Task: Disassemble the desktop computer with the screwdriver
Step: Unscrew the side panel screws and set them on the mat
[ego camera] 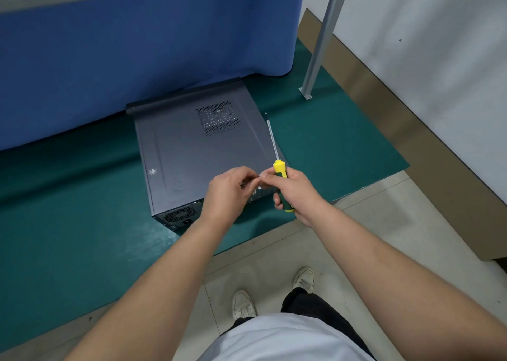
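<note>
A dark grey desktop computer case lies on its side on a green mat, its rear panel facing me. My right hand grips a screwdriver by its yellow-green handle, with the metal shaft pointing up and away over the case's right edge. My left hand hovers over the case's near edge, its fingertips meeting my right thumb and forefinger around something small and shiny, too small to identify. The rear panel's right part is hidden behind both hands.
A blue fabric partition stands right behind the case. A grey metal post is bolted to the floor at the back right, near a white wall. Beige floor tiles and my white shoes are below the mat's edge.
</note>
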A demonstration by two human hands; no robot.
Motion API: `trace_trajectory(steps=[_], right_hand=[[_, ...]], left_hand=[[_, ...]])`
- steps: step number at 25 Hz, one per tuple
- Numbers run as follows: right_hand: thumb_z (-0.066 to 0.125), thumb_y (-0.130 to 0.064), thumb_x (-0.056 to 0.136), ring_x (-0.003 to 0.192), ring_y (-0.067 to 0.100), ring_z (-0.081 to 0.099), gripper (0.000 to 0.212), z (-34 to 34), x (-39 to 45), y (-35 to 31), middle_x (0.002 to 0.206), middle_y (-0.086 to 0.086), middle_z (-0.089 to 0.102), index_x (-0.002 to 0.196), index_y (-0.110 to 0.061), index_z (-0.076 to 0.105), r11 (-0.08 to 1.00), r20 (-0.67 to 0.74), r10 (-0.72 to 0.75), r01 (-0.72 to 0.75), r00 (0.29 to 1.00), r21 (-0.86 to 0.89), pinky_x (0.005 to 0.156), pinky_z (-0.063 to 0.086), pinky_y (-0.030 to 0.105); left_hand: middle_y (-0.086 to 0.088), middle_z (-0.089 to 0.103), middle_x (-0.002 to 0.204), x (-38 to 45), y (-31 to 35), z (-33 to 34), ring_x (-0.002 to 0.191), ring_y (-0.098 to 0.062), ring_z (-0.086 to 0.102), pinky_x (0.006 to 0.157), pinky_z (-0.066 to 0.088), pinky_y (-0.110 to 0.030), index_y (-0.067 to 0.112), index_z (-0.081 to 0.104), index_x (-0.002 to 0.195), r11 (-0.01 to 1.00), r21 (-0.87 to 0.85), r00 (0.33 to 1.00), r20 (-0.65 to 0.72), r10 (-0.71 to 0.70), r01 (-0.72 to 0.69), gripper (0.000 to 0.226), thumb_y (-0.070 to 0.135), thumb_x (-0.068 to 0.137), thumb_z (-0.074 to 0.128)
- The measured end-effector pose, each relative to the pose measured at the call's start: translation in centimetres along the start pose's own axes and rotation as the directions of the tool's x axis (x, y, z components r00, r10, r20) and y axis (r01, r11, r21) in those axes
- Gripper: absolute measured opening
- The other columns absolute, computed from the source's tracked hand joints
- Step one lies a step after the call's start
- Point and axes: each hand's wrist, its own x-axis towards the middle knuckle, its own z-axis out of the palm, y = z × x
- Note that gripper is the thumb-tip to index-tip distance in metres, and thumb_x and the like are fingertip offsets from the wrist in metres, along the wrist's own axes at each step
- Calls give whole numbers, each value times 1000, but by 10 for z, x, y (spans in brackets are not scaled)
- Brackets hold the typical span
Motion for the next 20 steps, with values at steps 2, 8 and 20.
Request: trace_trajectory(steps=[2, 8, 20], right_hand=[[76, -25, 90, 48, 13, 49, 12, 4, 2, -4, 96, 10, 77, 97, -16, 72, 999, 16, 35, -35, 999, 2, 46, 41, 25], [78, -19, 85, 49, 12, 48, 12, -6, 29, -20, 83, 1, 73, 77, -25, 71, 986, 103, 163, -161, 981, -34, 46, 40, 23], [66, -14, 86, 47, 13, 50, 6, -84, 178, -73, 79, 1, 75, 88, -19, 69, 970, -81, 71, -88, 994, -227, 47, 43, 24]], left_hand=[[3, 73, 85, 2, -6, -6, 78, -19, 68, 68, 57, -39, 16, 75, 93, 994, 85, 997, -1, 74, -74, 10, 25, 91, 77], [4, 67, 75, 30, -22, -8, 68, -21, 62, 59, 46, -30, 17, 72, 84, 940, 186, 958, 62, 278, -285, 17, 32, 87, 79], [9, 56, 146, 168, -70, 24, 139, -19, 45, 113, 37, -38, 31, 61, 138, 863, 380, 904, 389, 178, -334, 39, 46, 105, 47]])
